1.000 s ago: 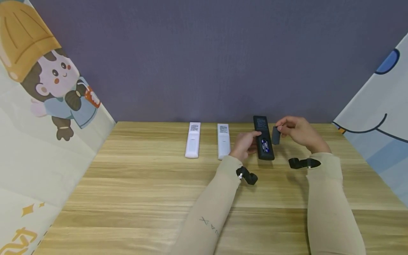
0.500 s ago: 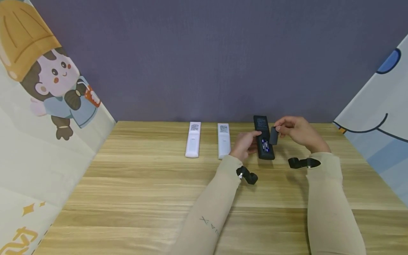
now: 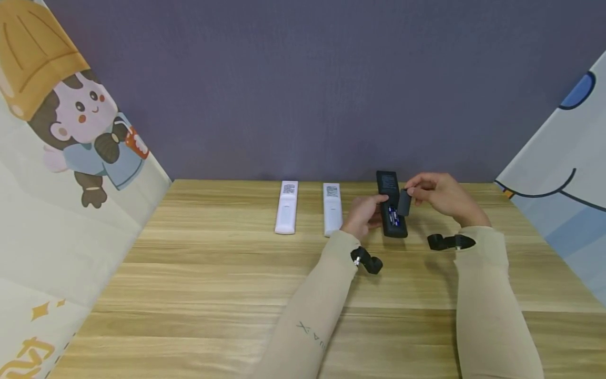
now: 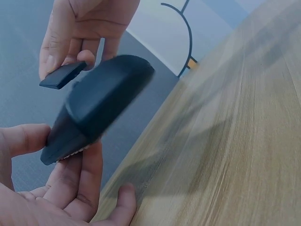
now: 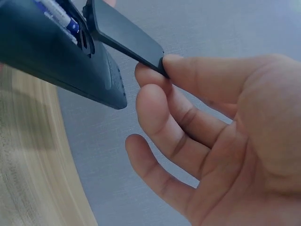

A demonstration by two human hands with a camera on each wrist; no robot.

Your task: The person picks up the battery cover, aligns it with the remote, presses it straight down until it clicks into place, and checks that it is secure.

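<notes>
A black remote control [image 3: 389, 182] is held above the table, its back turned up, by my left hand [image 3: 364, 215]. The thumb lies on its back and the curled fingers are beneath it, as the left wrist view shows. Blue-and-white batteries [image 3: 394, 216] sit in its uncovered compartment. My right hand [image 3: 442, 196] pinches the end of a dark battery cover [image 5: 127, 35] between thumb and index finger. The cover [image 3: 404, 202] is tilted over the compartment's right side; whether it touches the remote I cannot tell. In the right wrist view the other fingers are loosely curled below it.
Two white remote controls [image 3: 286, 208] [image 3: 333, 209] lie back up on the wooden table [image 3: 213, 273], left of my left hand. A grey-blue wall [image 3: 303, 89] rises along the table's back edge. Patterned panels stand at both sides.
My right hand has brought the battery cover a little to the left, from beside the black remote control to over its compartment edge. My left hand has stayed almost still.
</notes>
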